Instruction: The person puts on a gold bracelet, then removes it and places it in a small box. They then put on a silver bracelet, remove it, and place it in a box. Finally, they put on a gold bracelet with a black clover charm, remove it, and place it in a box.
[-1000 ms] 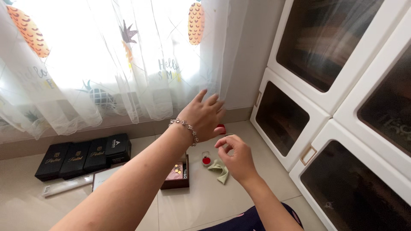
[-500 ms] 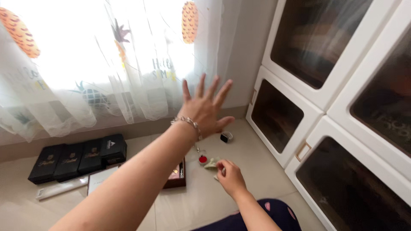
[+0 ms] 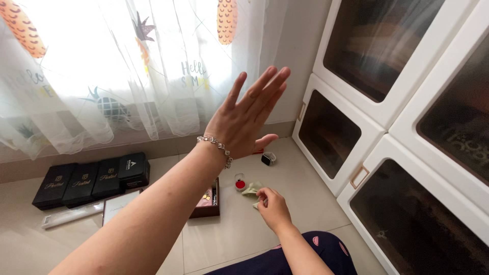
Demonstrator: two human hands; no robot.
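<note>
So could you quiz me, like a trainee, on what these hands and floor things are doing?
1. True or false: the left hand is raised with fingers spread, gripping nothing.
2. What is on the left wrist? A) watch B) bracelet C) nothing
3. What does the right hand touch on the floor?

Key: 1 true. 2 B. 3 The pale green cloth, beside the open brown box.

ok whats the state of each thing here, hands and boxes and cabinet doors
left hand: raised, open, fingers straight, holding nothing
bracelet: fastened round the left wrist
right hand: low over the floor, fingertips pinching the green cloth
wooden box: open on the floor
black boxes: closed, in a row
cabinet doors: shut
curtain: drawn
</note>
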